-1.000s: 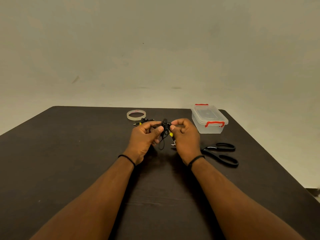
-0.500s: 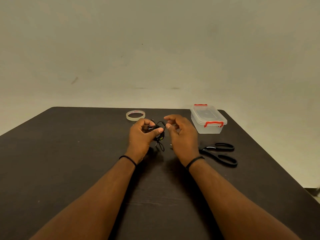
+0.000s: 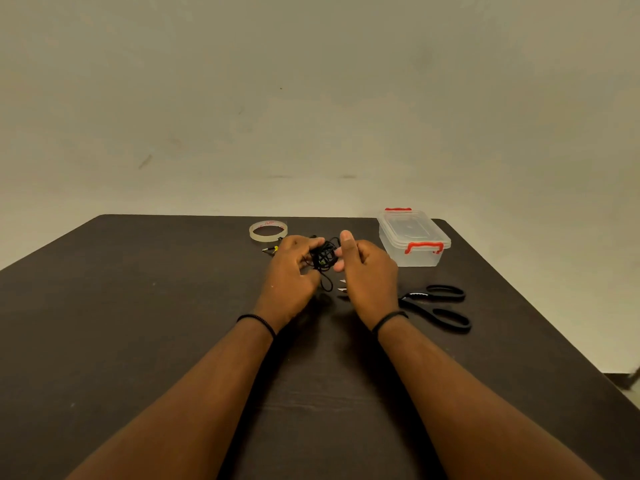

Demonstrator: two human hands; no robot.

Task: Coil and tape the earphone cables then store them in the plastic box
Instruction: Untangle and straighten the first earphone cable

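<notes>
Over the middle of the dark table (image 3: 138,323), the left hand (image 3: 289,271) has its fingers curled round a loose bundle of black earphone cable (image 3: 323,258), holding it just above the tabletop with a loop hanging down below the hand. At 3 o'clock from the bundle, the right hand (image 3: 369,271) is beside it with the thumb raised and the fingers bent toward the cable; whether they actually pinch a strand I cannot tell. A second earphone plug (image 3: 270,250) with a yellow part lies on the table at 9 o'clock from the left hand. The tape roll (image 3: 268,231) lies flat at 11 o'clock from the hands. The plastic box (image 3: 414,237), lid on with red clips, stands at 2 o'clock. Black scissors (image 3: 438,306) lie at 4 o'clock, near the right wrist
</notes>
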